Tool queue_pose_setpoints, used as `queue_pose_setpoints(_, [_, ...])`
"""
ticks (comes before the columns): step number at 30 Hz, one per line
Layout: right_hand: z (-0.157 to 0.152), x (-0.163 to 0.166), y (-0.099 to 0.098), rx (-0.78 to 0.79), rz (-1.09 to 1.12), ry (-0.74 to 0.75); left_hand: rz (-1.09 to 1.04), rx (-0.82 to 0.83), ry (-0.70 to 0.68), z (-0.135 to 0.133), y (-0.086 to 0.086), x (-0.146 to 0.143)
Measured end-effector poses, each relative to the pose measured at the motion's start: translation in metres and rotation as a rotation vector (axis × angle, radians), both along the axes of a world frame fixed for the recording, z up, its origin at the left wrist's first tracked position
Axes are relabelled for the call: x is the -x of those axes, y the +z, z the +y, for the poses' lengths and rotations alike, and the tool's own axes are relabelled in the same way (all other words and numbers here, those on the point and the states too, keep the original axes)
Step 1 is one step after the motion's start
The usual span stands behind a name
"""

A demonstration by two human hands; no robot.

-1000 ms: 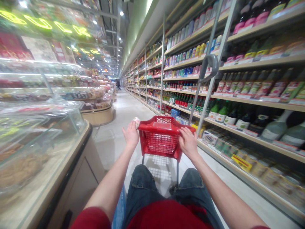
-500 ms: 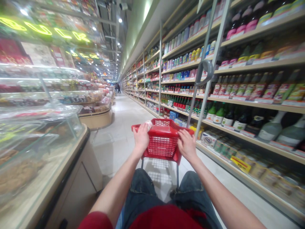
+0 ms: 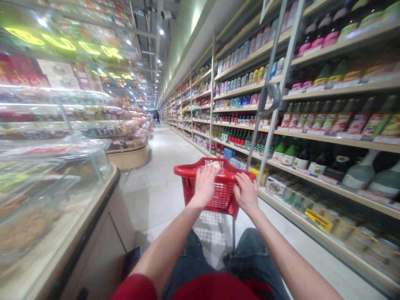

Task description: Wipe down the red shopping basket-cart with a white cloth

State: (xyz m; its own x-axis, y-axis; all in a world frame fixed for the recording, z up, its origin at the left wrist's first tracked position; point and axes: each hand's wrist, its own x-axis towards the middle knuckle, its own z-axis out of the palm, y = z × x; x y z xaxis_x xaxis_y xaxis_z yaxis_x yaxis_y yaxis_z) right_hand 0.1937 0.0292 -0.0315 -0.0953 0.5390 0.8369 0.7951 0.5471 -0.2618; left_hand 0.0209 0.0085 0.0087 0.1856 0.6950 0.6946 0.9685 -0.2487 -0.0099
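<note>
A red plastic shopping cart (image 3: 189,170) stands in front of my knees, its mesh basket facing forward. My left hand (image 3: 204,183) lies over the middle of the cart's handle. Its fingers are closed on a crumpled white tissue (image 3: 215,166), which is pressed against the red bar; part of it is hidden by the hand. Farther right, my right hand (image 3: 246,191) grips the handle near its right end, fingers curled over the top.
Shelves of bottles and cans (image 3: 331,116) line the right side, with a grey ladder (image 3: 258,129) leaning there. On the left are a glass-fronted food case (image 3: 103,166) and a rounded display counter (image 3: 131,156). A pale tiled aisle (image 3: 165,146) runs ahead toward a distant person (image 3: 157,117).
My left hand has slid from the handle's left end to its middle, carrying the tissue along the bar. The right hand has kept its place on the handle.
</note>
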Motion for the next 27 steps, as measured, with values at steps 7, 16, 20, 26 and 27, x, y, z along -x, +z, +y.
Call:
queue_pose_setpoints(7, [0.000, 0.002, -0.001, -0.007, 0.013, -0.001, -0.139, 0.033, 0.176, -0.001, 0.010, 0.026])
queue_pose_setpoints(16, [0.001, 0.004, -0.002, -0.017, 0.012, -0.009, 0.042, 0.091, -0.093, -0.006, 0.000, -0.037])
queue_pose_setpoints(20, [0.000, 0.001, -0.001, -0.010, -0.009, 0.000, -0.025, 0.080, -0.080, -0.003, 0.005, -0.025])
queue_pose_setpoints(26, [-0.002, 0.005, -0.001, 0.011, 0.033, 0.012, -0.278, 0.070, 0.050, 0.002, 0.017, 0.001])
queue_pose_setpoints(27, [-0.002, 0.005, -0.002, 0.015, 0.036, 0.013, -0.257, 0.070, 0.023, 0.002, 0.016, -0.004])
